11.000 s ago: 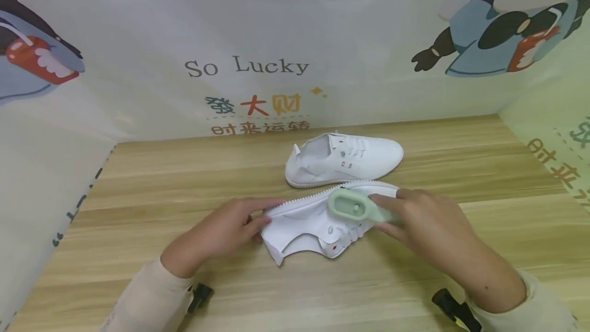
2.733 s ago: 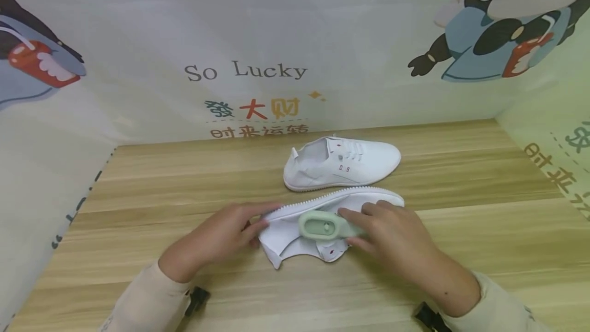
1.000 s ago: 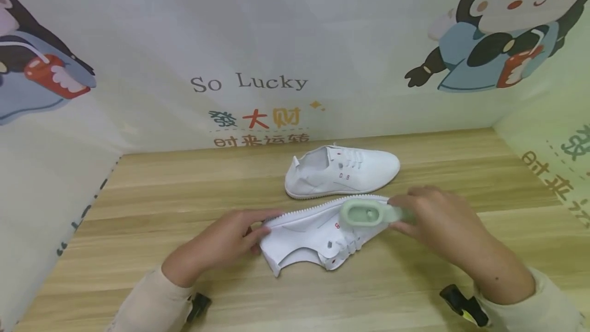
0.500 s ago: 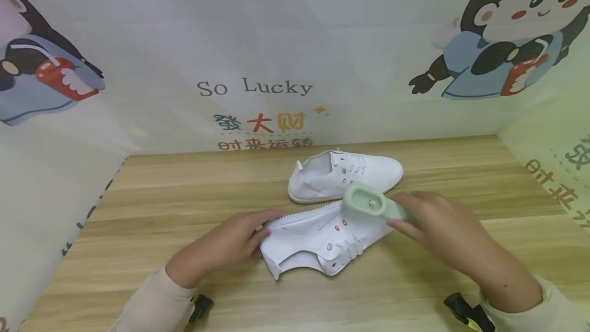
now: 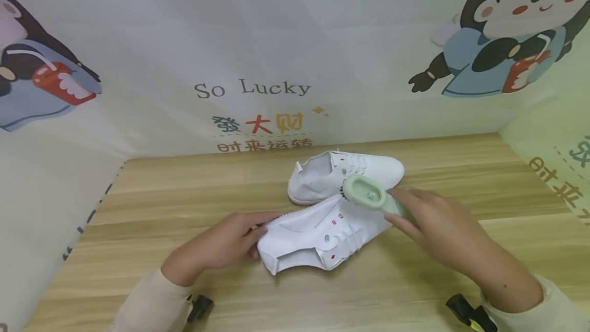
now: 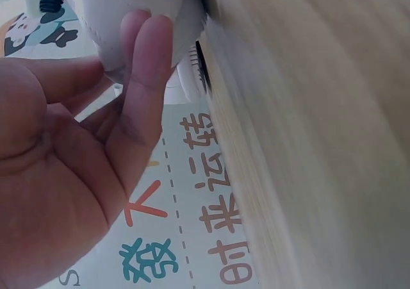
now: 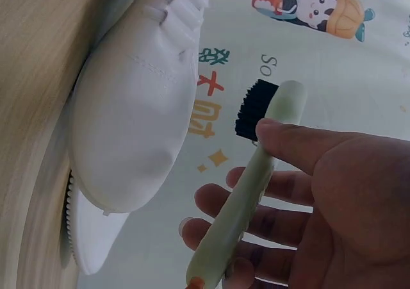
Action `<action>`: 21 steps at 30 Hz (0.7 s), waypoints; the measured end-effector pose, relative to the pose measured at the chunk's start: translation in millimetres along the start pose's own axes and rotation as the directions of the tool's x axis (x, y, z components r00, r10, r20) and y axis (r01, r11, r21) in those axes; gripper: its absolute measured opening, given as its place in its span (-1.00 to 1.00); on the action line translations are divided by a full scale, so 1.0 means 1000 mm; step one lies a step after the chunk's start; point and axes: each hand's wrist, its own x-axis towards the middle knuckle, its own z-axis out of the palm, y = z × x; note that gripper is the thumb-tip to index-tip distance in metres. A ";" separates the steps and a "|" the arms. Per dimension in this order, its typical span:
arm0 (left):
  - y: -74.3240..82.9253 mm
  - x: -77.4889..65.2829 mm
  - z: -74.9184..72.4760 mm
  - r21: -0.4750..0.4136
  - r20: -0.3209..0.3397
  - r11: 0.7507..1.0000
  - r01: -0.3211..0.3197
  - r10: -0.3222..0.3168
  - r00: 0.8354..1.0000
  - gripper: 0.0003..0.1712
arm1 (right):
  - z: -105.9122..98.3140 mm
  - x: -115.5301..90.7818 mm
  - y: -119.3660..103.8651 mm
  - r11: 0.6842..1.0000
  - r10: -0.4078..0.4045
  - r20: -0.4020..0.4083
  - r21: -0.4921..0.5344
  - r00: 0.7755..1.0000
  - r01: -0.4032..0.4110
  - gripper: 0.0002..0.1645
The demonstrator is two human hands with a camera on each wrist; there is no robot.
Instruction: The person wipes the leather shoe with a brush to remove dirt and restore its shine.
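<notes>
A white lace-up shoe [image 5: 295, 237] lies tipped on its side, its opening facing me and its toe to the right. My left hand [image 5: 221, 245] pinches its heel end; in the left wrist view, thumb and fingers press against the white heel [image 6: 115, 13]. A pale green scrub brush [image 5: 364, 191] is in my right hand [image 5: 438, 224], head over the shoe's upper sole edge toward the toe. In the right wrist view my thumb lies near the brush's head, fingers curl round its handle [image 7: 230, 218], and the black bristles [image 7: 256, 109] show apart from the shoe.
A second white shoe [image 5: 313, 181] stands upright just behind the first, close to its sole. The wood-grain table [image 5: 184, 188] ends at a printed backdrop [image 5: 258, 40] at the back and sides. Black wrist-mounted devices [image 5: 465, 311] sit under both forearms.
The brush has shifted from the shoe's side up to its sole edge and lifted, after working back and forth along the side earlier. The shoe has rolled slightly; my left hand keeps its hold.
</notes>
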 end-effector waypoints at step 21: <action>-0.007 0.037 -0.018 -0.249 0.280 0.932 0.263 -0.191 0.941 -0.51 | 0.001 -0.002 -0.002 0.998 0.024 -0.006 0.052 1.000 -0.023 -0.45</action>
